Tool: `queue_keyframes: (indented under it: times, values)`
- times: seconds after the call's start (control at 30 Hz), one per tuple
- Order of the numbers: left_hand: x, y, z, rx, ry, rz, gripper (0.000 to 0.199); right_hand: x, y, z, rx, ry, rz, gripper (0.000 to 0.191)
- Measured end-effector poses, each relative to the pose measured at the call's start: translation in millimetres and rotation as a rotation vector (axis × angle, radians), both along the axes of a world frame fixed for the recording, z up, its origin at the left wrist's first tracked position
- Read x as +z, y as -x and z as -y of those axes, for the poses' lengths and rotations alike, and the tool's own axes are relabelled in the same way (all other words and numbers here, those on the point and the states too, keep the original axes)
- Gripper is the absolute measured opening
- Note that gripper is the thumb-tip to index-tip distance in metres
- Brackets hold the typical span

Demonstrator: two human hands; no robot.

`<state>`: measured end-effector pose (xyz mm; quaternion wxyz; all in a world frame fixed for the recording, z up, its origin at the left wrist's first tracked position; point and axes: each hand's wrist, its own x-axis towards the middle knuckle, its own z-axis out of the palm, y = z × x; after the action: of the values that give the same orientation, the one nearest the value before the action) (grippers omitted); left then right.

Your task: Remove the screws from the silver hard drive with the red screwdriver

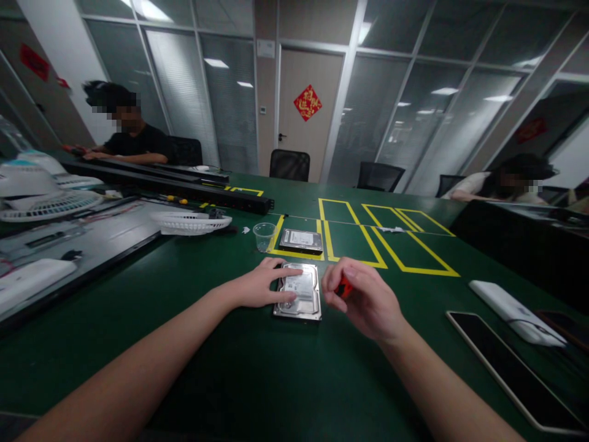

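Note:
A silver hard drive [307, 304] with a white label lies flat on the green table in front of me. My left hand [260, 285] holds it from the left side, thumb and forefinger spread over its top, other fingers at its far left corner. Just right of the drive, my right hand [363, 298] is curled around a red-and-black handle [344, 286]. Most of that handle is hidden by the fingers, so its kind does not show. Beyond the held drive, a second hard drive [301, 240] rests inside a yellow taped rectangle.
A clear plastic cup [264, 236] stands left of the far drive. White fan parts [188, 222], a metal panel [115, 236] and long black bars [184, 187] fill the left. A phone [506, 368] and white power bank [515, 313] lie right. Two people sit across the table.

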<state>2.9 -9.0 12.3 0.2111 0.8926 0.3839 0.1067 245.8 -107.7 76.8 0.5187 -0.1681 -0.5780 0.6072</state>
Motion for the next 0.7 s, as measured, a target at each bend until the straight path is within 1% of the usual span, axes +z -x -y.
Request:
queue_keyframes:
  times: [0.13,0.27,0.33,0.7]
  values:
    - [2.6,-0.1,0.7,0.010,0.021,-0.016,0.071,2.2,1.9,0.1,0.006,0.019,-0.007,0.031]
    - [2.7,-0.1,0.4,0.006,0.013,-0.024,0.070,2.9,2.7,-0.1,0.000,0.034,-0.036,0.042]
    - [2.1,-0.1,0.2,0.017,0.023,-0.023,0.072,2.9,2.3,-0.1,-0.005,0.038,-0.043,0.044]
    - [-0.9,0.4,-1.1,-0.005,-0.004,-0.001,0.071,-1.7,1.4,-1.9,-0.001,0.016,-0.029,0.021]
